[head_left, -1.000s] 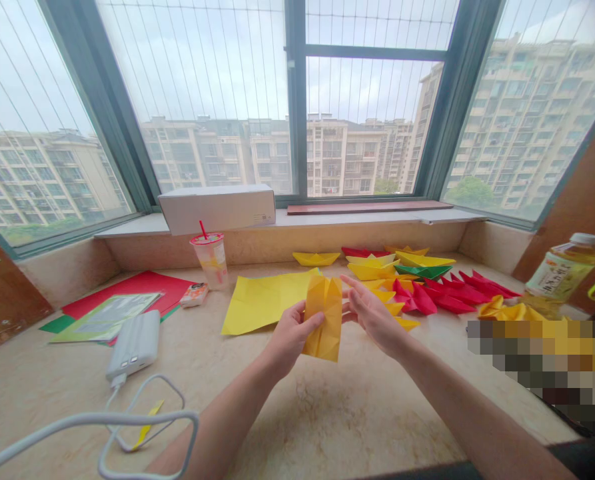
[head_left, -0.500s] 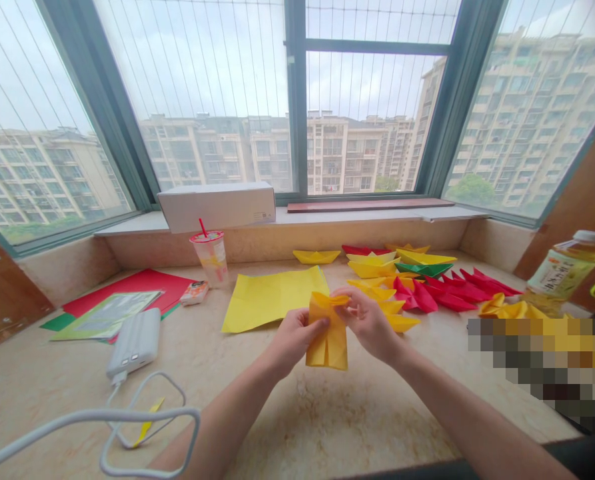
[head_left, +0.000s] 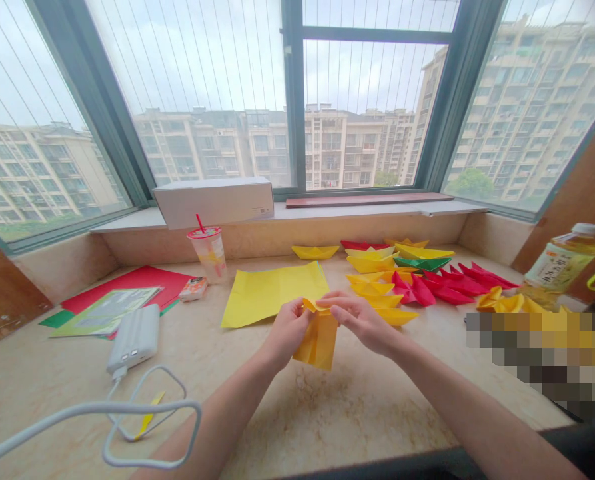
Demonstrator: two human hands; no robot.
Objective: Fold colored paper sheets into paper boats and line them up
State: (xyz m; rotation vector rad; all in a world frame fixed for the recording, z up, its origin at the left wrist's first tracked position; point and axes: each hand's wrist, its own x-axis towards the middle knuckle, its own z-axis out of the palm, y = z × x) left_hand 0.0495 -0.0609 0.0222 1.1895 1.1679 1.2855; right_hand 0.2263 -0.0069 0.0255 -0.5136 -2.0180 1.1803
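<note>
A piece of folded yellow-orange paper (head_left: 318,343) hangs between my two hands above the counter. My left hand (head_left: 291,327) pinches its upper left edge, the thumb near the top fold. With the fingers of my right hand (head_left: 360,319) I grip the top right edge, where the layers part slightly. Behind my hands lies a flat yellow paper sheet (head_left: 272,293). Close by on the right are several folded paper boats, among them a yellow boat (head_left: 396,316), a green boat (head_left: 424,264) and pink-red folded pieces (head_left: 452,287).
At left are a white power bank (head_left: 135,339) with a looped cable (head_left: 152,405), red paper (head_left: 142,279) and a plastic cup (head_left: 208,257) with a straw. A white box (head_left: 214,203) sits on the sill. A tea bottle (head_left: 562,263) stands at right.
The folded paper has moved slightly left and tilted. My left hand has shifted up to its top edge, and the right hand's fingers now lie across the top.
</note>
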